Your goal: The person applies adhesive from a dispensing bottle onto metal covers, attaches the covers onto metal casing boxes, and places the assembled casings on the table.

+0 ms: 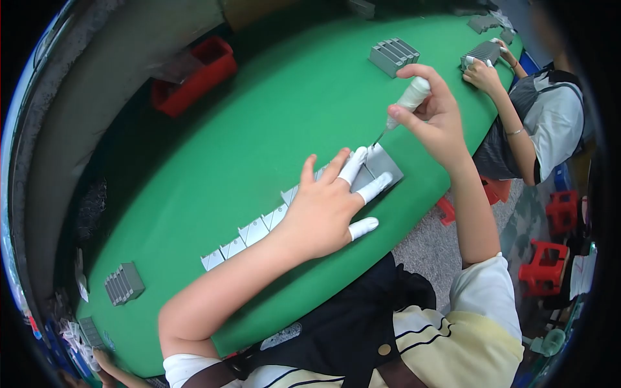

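A row of flat grey metal pieces (pixel 256 231) runs diagonally across the green table. My left hand (pixel 326 207) lies over the row's upper right part, fingers spread, with white covers on three fingertips. My right hand (pixel 436 113) grips a screwdriver (pixel 413 96) with a white-wrapped handle. Its thin shaft slants down to the piece (pixel 383 169) at the row's right end, close beside my left fingertips. My left hand and forearm hide the middle of the row.
Stacks of grey parts stand at the back (pixel 394 55) and lower left (pixel 124 284) of the green table (pixel 284 116). A red bin (pixel 194 77) is at upper left. A co-worker (pixel 550 123) handles grey parts at upper right. Red stools (pixel 543 266) stand at right.
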The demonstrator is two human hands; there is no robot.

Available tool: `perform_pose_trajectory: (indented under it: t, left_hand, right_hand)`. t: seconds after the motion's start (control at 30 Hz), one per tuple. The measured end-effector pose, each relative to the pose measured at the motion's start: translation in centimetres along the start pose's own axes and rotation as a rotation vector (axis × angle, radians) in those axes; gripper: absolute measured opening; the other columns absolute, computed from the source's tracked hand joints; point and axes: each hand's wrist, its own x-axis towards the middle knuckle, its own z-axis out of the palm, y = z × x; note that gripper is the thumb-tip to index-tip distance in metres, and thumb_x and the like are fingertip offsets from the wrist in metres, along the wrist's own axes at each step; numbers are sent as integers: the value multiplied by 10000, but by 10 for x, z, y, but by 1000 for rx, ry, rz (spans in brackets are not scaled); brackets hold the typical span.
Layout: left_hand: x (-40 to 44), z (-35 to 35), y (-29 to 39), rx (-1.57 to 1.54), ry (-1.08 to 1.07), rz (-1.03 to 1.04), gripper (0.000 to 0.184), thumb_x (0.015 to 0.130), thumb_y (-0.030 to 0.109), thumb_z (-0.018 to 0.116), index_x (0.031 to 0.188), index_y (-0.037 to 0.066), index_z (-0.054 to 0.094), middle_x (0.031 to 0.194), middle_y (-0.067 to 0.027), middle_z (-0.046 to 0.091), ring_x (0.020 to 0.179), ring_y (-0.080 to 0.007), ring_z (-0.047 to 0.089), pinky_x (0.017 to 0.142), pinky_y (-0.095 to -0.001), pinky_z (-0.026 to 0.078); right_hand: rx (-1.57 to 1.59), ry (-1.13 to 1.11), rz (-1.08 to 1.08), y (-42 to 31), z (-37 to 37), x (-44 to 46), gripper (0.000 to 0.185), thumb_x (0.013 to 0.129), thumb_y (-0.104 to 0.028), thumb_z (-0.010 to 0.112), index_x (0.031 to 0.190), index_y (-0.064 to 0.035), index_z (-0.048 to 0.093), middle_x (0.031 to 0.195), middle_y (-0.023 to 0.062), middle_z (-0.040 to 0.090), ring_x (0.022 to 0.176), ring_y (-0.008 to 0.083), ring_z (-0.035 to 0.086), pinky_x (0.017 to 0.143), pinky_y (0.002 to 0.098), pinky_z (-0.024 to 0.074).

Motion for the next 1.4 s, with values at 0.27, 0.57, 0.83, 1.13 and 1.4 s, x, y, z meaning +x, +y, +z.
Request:
perform_pose_trajectory:
  t: [0.27,0.57,0.83,1.13,1.4]
  left_hand:
    - [8,11,-3,-36,39,18,536,815,385,569,1313,221,455,1367,-226,343,1268,-394,318,975,-574,274]
    - [7,13,-3,-68,28,18,566,776,313,629,1307,217,460,1373,-227,329,1271,-409,303,968,-546,297]
    - [8,13,-3,-93,5,19,592,767,287,640,1321,234,439,1374,-221,332,1280,-409,290,973,-541,290]
    - [8,10,-5,-130,-17,20,616,759,270,653,1332,239,428,1373,-218,338,1288,-405,282,980,-533,285]
    - [8,12,-6,-133,-1,20,619,754,262,659,1329,232,432,1376,-222,332,1283,-396,293,972,-519,297]
  right_hand:
    - [-255,46,-67,-5,10,0,352,758,-50,661,1062,-107,493,667,1,548,612,77,563,544,217,445]
    - [-278,-131,-18,-17,8,9,399,712,-30,678,1059,-117,499,665,21,545,580,90,540,534,229,438]
    - [-307,-189,-47,-21,10,11,419,704,14,660,1073,-102,498,753,37,570,618,113,564,577,254,482]
    - [-95,-352,12,-17,-1,19,501,680,57,663,1135,-56,485,1076,21,513,847,85,554,748,246,502]
    - [-300,-17,-24,-5,12,9,482,654,-36,717,1093,-79,523,723,-9,567,615,51,548,531,202,447]
